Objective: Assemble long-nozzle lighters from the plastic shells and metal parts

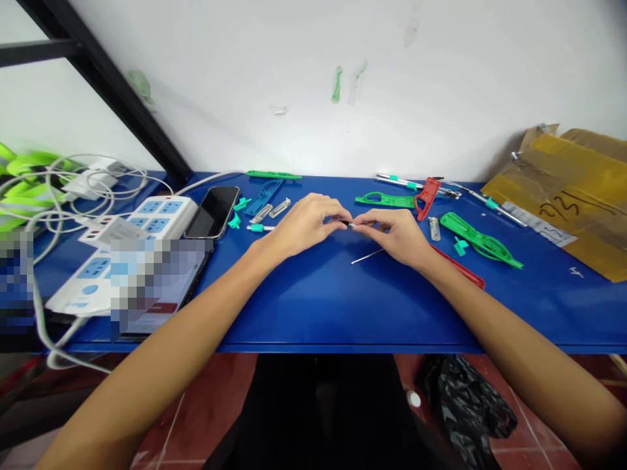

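Black and small, a piece sits pinched between fingertips of left hand and right hand, nearly meeting over the table, presumably for fine control, a rod showing beside the right one, green parts lying near, likely for reach

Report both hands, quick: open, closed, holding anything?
Left hand: closed, fingertips pinching a small dark piece, too small to identify.
Right hand: closed, fingertips apparently pinching the other end of that piece.
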`<move>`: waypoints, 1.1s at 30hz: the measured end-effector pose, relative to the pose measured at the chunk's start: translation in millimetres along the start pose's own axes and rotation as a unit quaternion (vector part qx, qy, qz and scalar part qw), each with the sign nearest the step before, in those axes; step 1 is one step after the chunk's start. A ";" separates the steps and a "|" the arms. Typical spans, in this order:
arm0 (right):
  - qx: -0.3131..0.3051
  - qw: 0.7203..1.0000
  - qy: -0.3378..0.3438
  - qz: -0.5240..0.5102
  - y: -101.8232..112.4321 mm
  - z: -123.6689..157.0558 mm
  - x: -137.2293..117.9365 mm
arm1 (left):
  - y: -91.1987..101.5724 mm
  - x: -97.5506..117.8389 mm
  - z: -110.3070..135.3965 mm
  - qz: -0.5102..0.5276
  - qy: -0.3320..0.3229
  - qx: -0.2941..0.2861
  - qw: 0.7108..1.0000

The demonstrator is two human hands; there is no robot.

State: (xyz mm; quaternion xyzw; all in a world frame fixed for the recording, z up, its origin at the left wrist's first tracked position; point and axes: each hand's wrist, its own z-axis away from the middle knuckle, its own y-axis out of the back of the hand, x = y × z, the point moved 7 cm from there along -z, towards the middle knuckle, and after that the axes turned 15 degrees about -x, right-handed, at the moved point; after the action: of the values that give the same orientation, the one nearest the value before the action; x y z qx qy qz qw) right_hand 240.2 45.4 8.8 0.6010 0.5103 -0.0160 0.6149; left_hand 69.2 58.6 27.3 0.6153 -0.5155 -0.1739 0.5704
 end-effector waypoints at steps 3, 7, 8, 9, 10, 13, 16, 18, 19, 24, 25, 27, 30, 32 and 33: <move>0.007 1.000 0.004 0.017 0.6 0.5 -0.7 | 0.8 1.3 0.5 -0.010 -0.003 0.002 1.000; 0.016 0.999 0.015 0.039 0.6 0.8 -2.5 | 0.7 2.6 0.9 -0.016 -0.010 0.000 1.000; 0.019 0.999 0.019 0.042 0.4 0.8 -3.0 | 0.6 2.6 0.9 -0.017 -0.011 0.001 1.000; 0.022 0.999 0.023 0.044 0.2 0.8 -3.5 | 0.4 2.4 0.7 -0.019 -0.012 0.001 1.000; 0.025 0.998 0.027 0.045 0.1 0.9 -3.9 | 0.1 2.2 0.5 -0.021 -0.013 0.000 1.000; 0.037 0.997 0.033 0.052 0.0 1.4 -4.6 | -1.1 0.7 -0.2 -0.029 -0.009 0.002 1.000; 0.049 0.996 0.038 0.066 0.2 2.5 -6.4 | -1.8 -0.1 0.2 -0.032 0.002 0.008 0.999; 0.051 0.995 0.041 0.072 -0.3 2.9 -7.7 | -1.1 0.3 1.5 -0.026 0.011 0.019 0.999; 0.051 0.995 0.041 0.071 -0.6 2.9 -7.9 | -0.4 0.7 2.2 -0.021 0.015 0.026 0.999; 0.059 0.997 0.030 0.041 -1.7 1.8 -5.2 | 0.9 3.2 4.0 0.000 0.049 0.036 0.998; 0.063 0.997 0.028 0.035 -1.8 1.8 -4.9 | 1.2 3.8 4.0 0.002 0.056 0.038 0.998; 0.078 0.996 0.028 0.030 -1.8 2.5 -5.7 | 2.8 5.1 4.3 0.006 0.068 0.046 0.997; 0.102 0.993 0.029 0.049 -2.2 4.6 -8.9 | 4.1 5.4 4.8 0.018 0.086 0.050 0.995; 0.099 0.992 0.019 0.078 -4.2 4.5 -9.7 | 2.0 3.6 4.5 0.025 0.094 0.037 0.995; 0.088 0.991 0.010 0.095 -5.9 3.6 -9.1 | -0.3 2.3 3.9 0.026 0.094 0.024 0.995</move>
State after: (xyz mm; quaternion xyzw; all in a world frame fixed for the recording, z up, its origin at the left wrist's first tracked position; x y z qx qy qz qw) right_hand 234.3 35.7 9.6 0.6990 0.4533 0.0038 0.5530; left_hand 67.2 54.6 26.8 0.6290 -0.4795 -0.0876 0.6056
